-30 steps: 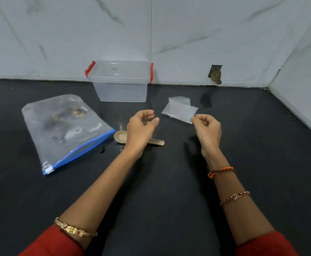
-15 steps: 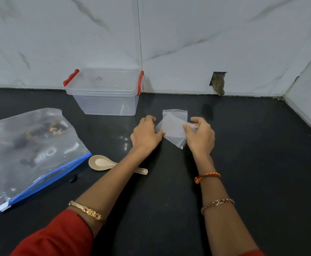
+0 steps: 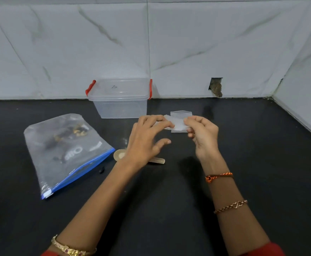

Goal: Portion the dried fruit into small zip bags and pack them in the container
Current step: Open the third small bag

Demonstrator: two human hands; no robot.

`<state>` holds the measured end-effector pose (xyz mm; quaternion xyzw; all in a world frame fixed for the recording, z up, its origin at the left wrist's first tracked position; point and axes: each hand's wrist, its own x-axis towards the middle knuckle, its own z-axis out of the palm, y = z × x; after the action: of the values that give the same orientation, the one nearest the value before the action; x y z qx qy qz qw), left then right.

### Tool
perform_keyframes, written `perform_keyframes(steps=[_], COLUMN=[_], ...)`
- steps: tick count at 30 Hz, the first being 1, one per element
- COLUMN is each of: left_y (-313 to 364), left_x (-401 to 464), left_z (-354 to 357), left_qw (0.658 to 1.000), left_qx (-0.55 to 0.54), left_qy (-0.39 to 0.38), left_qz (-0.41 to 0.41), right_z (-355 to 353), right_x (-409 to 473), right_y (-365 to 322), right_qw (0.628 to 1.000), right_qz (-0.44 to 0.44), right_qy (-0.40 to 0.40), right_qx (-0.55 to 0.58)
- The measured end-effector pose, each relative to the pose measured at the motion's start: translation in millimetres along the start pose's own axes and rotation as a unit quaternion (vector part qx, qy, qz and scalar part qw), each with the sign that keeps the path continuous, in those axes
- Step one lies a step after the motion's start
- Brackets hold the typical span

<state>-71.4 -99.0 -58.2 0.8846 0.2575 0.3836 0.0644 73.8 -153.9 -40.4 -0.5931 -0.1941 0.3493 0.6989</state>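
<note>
Dried fruit (image 3: 71, 133) sits in the big zip bag (image 3: 66, 152) on the worktop (image 3: 261, 163), left of the spoon (image 3: 120, 155). Both hands — left hand (image 3: 147, 139), right hand (image 3: 202, 135) — pinch a small zip bag (image 3: 177, 124) with curled fingers, seemingly lifted just before the lidded container (image 3: 120, 100). Rub the lips apart gently; its mouth is hard to make out, and another small bag (image 3: 181, 114) shows behind.

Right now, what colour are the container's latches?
Red, one latch at each end of the clear container; head view.

open black counter (image 3: 261, 163) right, spoon (image 3: 120, 154) and big zip bag (image 3: 62, 150) crowding left
</note>
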Motion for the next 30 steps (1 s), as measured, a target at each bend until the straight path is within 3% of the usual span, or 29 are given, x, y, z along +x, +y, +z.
perform_keyframes(steps=[3, 5, 7, 9, 12, 15, 26, 30], left_y=[2, 6, 5, -2, -13, -18, -24, -14], left_x=[-17, -25, -31, -37, -52, -69, -95, -108], left_z=[-20, -40, -63, -82, -105, -115, -122, -117], left_qw=[0.996, 0.988, 0.978, 0.976, 0.979, 0.981, 0.985, 0.981], left_qx=[-0.024, -0.061, -0.103, -0.11, -0.092, -0.079, -0.066, -0.046], left_qy=[0.084, 0.111, 0.096, 0.045, -0.034, -0.07, -0.072, -0.139], left_qz=[-0.023, -0.084, -0.156, -0.185, -0.176, -0.165, -0.144, -0.128], right_z=[16, 24, 30, 37, 52, 63, 64, 68], right_x=[-33, -52, -70, -88, -113, -129, -143, -143], right_y=[6, 14, 24, 30, 35, 36, 50, 52], right_qw=[0.999, 0.993, 0.979, 0.974, 0.97, 0.967, 0.972, 0.977], right_qz=[-0.011, -0.051, -0.111, -0.139, -0.132, -0.106, -0.007, 0.006], right_qy=[-0.042, -0.044, -0.034, -0.067, -0.178, -0.224, -0.233, -0.212], right_qx=[-0.025, -0.1, -0.169, -0.167, -0.098, -0.059, -0.03, 0.007])
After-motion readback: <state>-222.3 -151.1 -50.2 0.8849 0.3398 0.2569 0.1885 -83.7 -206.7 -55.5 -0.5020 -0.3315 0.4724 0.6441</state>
